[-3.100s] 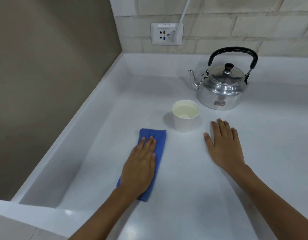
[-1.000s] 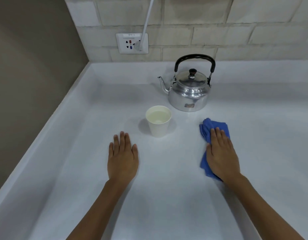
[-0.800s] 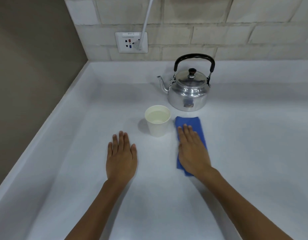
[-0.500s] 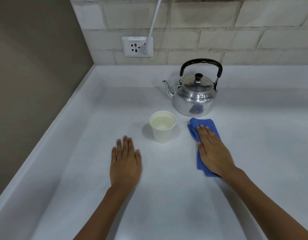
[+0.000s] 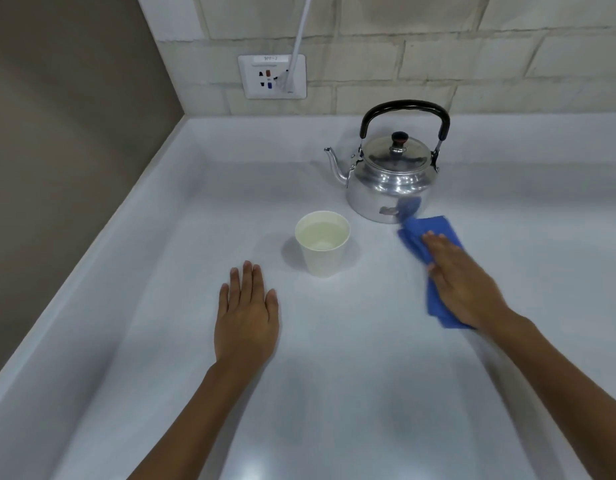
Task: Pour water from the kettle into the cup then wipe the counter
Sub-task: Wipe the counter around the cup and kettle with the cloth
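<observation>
The left hand [image 5: 246, 318] lies flat and spread on the white bench [image 5: 334, 393], just nearer than the cup [image 5: 322, 242]. The right hand [image 5: 464, 284] presses flat on a blue cloth [image 5: 434, 233] right of the cup, its long axis running toward the kettle [image 5: 391, 180]. The cup holds water. The kettle stands upright behind, lid on, spout pointing left.

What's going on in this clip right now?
A person is wiping a white counter. The right hand lies flat on a blue cloth, pressing it to the counter just in front of the kettle. The left hand rests flat on the counter, empty, in front of the cup. The cup holds water and stands upright left of the cloth. The kettle sits upright with its lid on, so pouring looks done and wiping is under way.
</observation>
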Tool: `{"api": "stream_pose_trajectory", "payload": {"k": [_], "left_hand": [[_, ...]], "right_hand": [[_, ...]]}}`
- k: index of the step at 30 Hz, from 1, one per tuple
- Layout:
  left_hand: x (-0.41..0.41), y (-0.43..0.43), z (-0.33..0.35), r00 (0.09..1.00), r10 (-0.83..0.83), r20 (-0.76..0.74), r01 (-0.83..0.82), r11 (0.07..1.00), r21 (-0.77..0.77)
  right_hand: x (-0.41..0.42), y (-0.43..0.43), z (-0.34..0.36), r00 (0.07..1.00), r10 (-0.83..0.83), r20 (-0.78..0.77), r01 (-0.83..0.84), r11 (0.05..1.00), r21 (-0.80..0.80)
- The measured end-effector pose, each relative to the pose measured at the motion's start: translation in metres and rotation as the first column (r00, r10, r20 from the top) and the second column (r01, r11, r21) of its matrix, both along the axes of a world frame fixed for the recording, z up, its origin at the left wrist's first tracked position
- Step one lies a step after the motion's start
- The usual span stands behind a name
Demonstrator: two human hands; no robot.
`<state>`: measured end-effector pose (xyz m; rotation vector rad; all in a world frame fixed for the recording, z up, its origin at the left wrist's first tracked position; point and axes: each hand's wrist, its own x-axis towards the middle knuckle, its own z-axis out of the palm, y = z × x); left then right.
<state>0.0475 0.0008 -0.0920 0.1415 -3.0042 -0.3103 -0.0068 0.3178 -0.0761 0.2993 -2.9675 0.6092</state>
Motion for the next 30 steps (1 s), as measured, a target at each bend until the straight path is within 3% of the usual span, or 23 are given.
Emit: {"api": "stream_pose_trajectory", "payload": {"k": [4,8,13,20,26,30], "left_hand": [[-0.002,0.003,-0.001,1.000,0.018,0.001,-0.018,1.000,-0.011],[-0.004,0.003,-0.004,1.000,0.021,0.011,-0.021,0.999,-0.025],[-0.004,0.001,-0.005,1.000,0.000,0.016,0.001,1.000,-0.026],[-0.005,0.000,-0.004,0.998,0.013,0.056,-0.012,1.000,-0.015],[-0.005,0.000,-0.005,0.999,0.014,0.050,-0.013,1.000,-0.017],[-0.006,-0.002,-0.003,0.998,0.005,0.061,-0.005,1.000,-0.005]], "right_hand": [[0.010,-0.008,0.001,0.986,-0.165,0.027,0.165,0.986,0.018],[0.056,-0.059,0.000,0.995,-0.099,0.002,0.098,0.993,0.067],[0.106,-0.071,-0.004,0.988,0.139,-0.061,-0.133,0.987,0.092],[0.089,-0.034,-0.002,0.986,-0.165,0.022,0.164,0.985,0.045],[0.126,-0.106,0.001,0.992,-0.124,-0.037,0.127,0.987,0.101],[0.143,-0.151,0.002,0.999,-0.034,0.010,0.033,0.996,0.084]]}}
